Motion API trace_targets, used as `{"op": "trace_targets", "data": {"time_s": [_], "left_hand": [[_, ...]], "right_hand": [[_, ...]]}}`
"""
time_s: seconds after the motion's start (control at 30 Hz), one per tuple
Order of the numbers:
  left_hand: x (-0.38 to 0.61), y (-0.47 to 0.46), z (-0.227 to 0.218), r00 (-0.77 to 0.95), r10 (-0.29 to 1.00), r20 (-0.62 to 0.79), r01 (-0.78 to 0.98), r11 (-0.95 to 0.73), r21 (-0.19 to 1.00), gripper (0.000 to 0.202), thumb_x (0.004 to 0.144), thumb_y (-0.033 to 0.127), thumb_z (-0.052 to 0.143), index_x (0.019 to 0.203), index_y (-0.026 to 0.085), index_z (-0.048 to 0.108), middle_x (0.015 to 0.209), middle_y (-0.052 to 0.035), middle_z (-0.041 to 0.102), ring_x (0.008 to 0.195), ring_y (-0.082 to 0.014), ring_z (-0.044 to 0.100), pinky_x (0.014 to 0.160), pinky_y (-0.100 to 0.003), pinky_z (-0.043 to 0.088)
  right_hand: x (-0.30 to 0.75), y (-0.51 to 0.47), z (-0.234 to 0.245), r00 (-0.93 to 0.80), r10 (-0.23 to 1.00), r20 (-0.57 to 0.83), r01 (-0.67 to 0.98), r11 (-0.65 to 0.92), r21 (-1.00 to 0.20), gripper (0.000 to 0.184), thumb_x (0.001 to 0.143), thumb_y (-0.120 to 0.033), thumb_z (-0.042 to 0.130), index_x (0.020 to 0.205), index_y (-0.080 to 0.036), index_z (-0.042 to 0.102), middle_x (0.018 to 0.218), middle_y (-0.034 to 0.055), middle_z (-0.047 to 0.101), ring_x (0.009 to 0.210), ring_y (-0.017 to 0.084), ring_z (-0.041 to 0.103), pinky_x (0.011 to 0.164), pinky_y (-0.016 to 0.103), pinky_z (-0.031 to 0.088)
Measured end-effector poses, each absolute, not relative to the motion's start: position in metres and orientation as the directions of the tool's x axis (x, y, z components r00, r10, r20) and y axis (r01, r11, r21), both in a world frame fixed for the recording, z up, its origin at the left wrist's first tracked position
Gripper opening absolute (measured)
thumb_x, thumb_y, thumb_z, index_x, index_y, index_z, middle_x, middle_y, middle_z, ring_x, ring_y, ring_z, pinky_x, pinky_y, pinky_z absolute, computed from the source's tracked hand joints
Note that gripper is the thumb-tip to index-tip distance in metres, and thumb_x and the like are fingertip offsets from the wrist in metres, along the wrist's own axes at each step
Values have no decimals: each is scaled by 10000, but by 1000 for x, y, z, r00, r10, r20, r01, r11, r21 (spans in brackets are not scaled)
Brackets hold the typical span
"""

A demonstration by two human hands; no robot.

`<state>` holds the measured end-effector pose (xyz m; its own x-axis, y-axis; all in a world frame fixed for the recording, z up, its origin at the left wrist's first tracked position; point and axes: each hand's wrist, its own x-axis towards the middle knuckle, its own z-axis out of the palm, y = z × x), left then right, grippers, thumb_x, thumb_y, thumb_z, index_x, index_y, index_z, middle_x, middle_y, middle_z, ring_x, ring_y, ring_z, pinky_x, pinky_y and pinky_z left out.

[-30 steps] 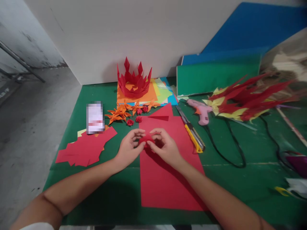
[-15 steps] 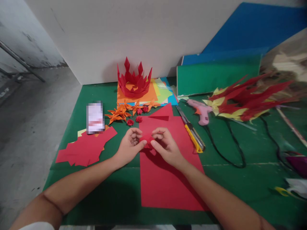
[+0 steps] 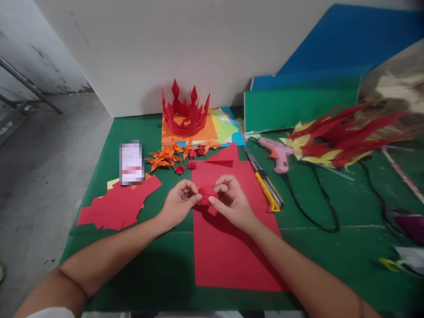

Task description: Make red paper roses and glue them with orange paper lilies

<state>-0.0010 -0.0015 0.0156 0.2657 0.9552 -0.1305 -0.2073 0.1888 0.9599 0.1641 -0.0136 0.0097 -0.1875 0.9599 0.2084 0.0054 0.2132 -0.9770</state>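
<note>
Between my two hands is a small piece of folded red paper (image 3: 208, 193). My left hand (image 3: 180, 201) pinches its left edge between thumb and fingers. On its right side, the thumb and fingers of my right hand (image 3: 232, 203) close on it too. Both hands are just above a large red paper sheet (image 3: 232, 256) lying on the green table. Its exact folds are partly hidden by my fingers. Beyond my hands lie small red paper roses (image 3: 179, 169) and several orange paper flowers (image 3: 164, 157). A red folded triangle (image 3: 225, 155) rests at the sheet's far edge.
At the back stands a red paper crown (image 3: 185, 119) on coloured sheets. A yellow utility knife (image 3: 267, 190) and pink glue gun (image 3: 281, 159) with black cord lie right. Red paper pieces (image 3: 115, 205) and a phone (image 3: 131, 162) lie left. A red-yellow paper piece (image 3: 331, 137) sits far right.
The red paper has shifted slightly right and turned, so more of its face shows. The fingers of both hands have changed position a little around it.
</note>
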Motion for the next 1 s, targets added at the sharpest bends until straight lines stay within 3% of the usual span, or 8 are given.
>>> {"op": "trace_targets", "data": {"time_s": [0.2,0.33,0.47,0.6,0.77,1.0], "left_hand": [[-4,-1,15,239,971,-2,-41,12,999,128,698,262,722,718,171,633,977,-67,589,856,-154,583,738,-269,496],[-4,-1,14,270,952,-142,-88,172,981,215,711,356,716,789,170,643,832,-35,636,786,-151,606,758,-286,495],[-2,-1,15,279,920,-277,-223,342,913,361,679,472,736,864,176,647,817,-16,667,764,-131,610,752,-261,479],[-1,0,18,317,889,-331,-308,426,851,430,581,395,832,884,165,631,835,-10,664,752,-106,609,734,-233,469],[0,2,22,322,865,-384,-330,483,811,353,600,339,832,803,146,616,753,2,674,696,-86,613,688,-208,463],[1,2,24,282,872,-399,-373,483,792,368,576,328,839,783,145,595,701,15,678,607,-81,614,624,-205,472]], "right_hand": [[166,-18,8,-288,929,234,2,245,-970,305,841,-365,622,1041,-272,411,838,-13,492,680,119,523,605,256,490],[166,-19,10,-339,898,281,12,303,-953,285,854,-388,609,1021,-253,422,825,4,519,717,141,532,657,294,501],[165,-18,9,-279,906,320,180,376,-909,145,903,-266,531,1011,-243,437,850,22,545,746,149,553,686,309,496],[163,-19,4,-255,876,409,260,470,-844,209,868,-164,546,1031,-247,444,921,41,560,801,161,576,695,310,500],[163,-15,4,-221,803,553,343,595,-727,265,820,-144,602,1006,-260,452,923,40,553,833,189,554,714,346,493],[169,-11,10,-291,814,504,510,577,-638,136,836,-241,637,963,-239,586,937,58,587,894,210,578,761,355,499]]}}
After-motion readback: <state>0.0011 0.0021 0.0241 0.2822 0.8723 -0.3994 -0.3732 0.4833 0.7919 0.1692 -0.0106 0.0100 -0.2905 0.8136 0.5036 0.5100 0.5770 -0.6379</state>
